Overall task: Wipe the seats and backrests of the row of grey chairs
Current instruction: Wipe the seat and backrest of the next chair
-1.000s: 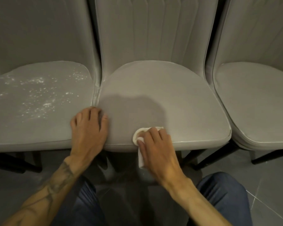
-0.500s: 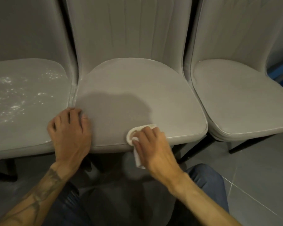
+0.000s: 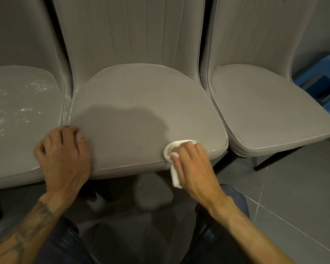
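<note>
Three grey chairs stand side by side. The middle chair's seat [image 3: 141, 103] fills the centre, with its ribbed backrest [image 3: 130, 31] behind. My right hand [image 3: 193, 166] holds a white cloth [image 3: 174, 147] against the front right edge of that seat, and part of the cloth hangs below the rim. My left hand [image 3: 63, 159] rests with curled fingers on the seat's front left corner, at the gap to the left chair. The left chair's seat [image 3: 21, 111] carries white specks. The right chair's seat [image 3: 265, 103] looks plain.
A blue plastic crate or stool [image 3: 322, 80] stands at the far right behind the right chair. Grey floor tiles [image 3: 293, 187] lie to the right. Dark chair legs [image 3: 225, 161] show under the seats. My knees in blue jeans [image 3: 234, 199] are just below the seat front.
My right hand has slid the cloth to the right along the middle seat's front edge. My left hand stays on the front left corner. The view has drifted right, showing the blue object.
</note>
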